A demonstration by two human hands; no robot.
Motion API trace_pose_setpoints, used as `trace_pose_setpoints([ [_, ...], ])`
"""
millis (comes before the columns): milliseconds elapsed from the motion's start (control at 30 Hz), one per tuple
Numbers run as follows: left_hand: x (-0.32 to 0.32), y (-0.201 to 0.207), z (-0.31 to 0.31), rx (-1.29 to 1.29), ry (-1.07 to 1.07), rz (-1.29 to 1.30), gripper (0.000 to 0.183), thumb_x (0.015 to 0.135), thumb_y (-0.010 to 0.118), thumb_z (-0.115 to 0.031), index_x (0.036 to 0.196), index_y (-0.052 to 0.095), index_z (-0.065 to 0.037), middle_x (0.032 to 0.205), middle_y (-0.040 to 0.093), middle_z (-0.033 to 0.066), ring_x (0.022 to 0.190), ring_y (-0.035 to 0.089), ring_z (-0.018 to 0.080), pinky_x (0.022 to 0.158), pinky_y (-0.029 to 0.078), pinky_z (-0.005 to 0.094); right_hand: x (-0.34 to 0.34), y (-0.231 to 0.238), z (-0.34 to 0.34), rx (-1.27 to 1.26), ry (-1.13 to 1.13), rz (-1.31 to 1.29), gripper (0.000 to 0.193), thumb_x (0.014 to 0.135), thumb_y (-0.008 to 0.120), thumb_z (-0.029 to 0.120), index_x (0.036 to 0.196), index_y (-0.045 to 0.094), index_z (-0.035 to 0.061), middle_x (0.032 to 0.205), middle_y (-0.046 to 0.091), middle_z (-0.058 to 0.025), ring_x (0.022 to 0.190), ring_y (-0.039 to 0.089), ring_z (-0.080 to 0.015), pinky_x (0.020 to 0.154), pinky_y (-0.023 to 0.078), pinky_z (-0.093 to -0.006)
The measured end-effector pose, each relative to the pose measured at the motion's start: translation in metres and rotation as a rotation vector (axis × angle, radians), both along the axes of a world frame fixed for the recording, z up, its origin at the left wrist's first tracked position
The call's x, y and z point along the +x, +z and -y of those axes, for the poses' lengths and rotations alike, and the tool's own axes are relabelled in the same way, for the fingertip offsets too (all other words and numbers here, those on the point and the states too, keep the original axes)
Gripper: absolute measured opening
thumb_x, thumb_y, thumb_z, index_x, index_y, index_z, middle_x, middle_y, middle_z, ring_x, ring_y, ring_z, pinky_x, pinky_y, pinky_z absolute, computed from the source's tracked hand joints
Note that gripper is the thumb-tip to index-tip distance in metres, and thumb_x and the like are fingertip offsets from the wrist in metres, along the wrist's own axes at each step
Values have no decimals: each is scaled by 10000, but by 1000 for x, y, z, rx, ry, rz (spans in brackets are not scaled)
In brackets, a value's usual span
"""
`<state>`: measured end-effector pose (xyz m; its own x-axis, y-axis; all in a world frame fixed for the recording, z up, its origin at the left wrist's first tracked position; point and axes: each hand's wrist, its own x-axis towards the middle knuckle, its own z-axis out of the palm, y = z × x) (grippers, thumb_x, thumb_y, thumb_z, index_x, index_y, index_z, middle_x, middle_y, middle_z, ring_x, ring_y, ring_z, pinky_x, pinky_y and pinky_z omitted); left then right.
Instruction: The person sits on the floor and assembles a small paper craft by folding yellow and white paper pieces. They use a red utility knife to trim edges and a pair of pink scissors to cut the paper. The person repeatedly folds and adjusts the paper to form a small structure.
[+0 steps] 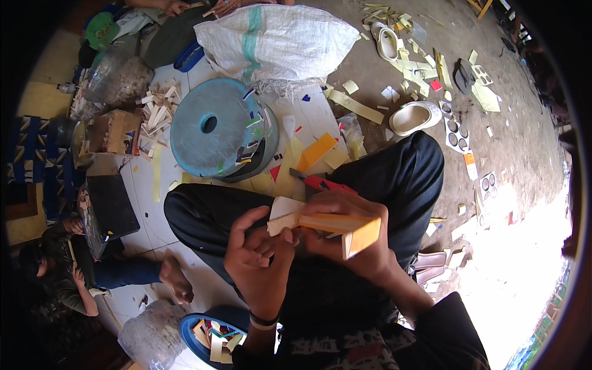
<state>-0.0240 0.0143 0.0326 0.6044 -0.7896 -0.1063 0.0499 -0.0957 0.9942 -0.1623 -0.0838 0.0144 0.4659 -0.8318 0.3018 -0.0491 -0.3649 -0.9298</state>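
Over my lap, both hands hold a small folded piece with orange and pale faces [364, 237], perhaps card or thin wood. My left hand [262, 259] is closed, its fingertips pinching the pale, wood-coloured end. Wrapped round the orange part, my right hand [357, 216] hides some of its middle. A red utility knife [327, 183] lies just beyond my right knuckles, against the dark trousers; whether that hand also grips it I cannot tell. Beyond my knees, an orange strip [317, 152] rests among pale yellow strips on the tiles.
A round blue drum-like stool [206, 129] stands ahead, left of a white woven sack [277, 40]. At lower left is a blue tub [188, 327] of offcuts. A person [80, 265] sits at far left; another person's hands [172, 7] show at the top. Clogs [414, 118] and paper scraps litter the right floor.
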Motion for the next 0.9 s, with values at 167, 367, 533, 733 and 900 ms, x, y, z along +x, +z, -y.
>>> trace_pose_setpoints([
  [167,-1,5,-3,31,-9,22,460,871,739,140,1283,540,94,1275,676,210,990,780,247,830,638,270,2,1,0,17,-14,-45,350,763,893,88,1062,714,61,1013,750,-82,879,763,-262,784,610,-330],
  [367,-3,4,4,51,-1,54,499,866,761,129,1315,554,60,1036,741,121,951,767,183,832,597,254,3,2,-1,7,-28,-23,347,760,889,82,1060,714,63,1005,750,-94,872,766,-257,784,613,-333],
  [533,-10,-2,4,-29,57,12,447,879,757,121,1281,572,57,1028,736,114,981,738,152,867,568,252,4,7,-8,-141,-82,-59,336,720,898,52,1012,731,48,960,749,-103,839,762,-242,746,616,-326],
  [733,-18,-4,5,-113,148,-112,336,911,738,115,1211,594,69,1072,734,123,1025,724,155,894,569,258,9,13,-11,-319,-132,-103,349,747,889,59,1064,743,28,1007,735,-94,888,758,-225,756,639,-316],
  [900,-17,-9,5,-190,157,-180,311,935,720,113,1222,603,85,1092,740,142,1020,715,148,895,569,255,14,16,-13,-368,-172,-131,332,701,916,49,978,733,37,947,744,-98,828,765,-214,686,620,-296],
])
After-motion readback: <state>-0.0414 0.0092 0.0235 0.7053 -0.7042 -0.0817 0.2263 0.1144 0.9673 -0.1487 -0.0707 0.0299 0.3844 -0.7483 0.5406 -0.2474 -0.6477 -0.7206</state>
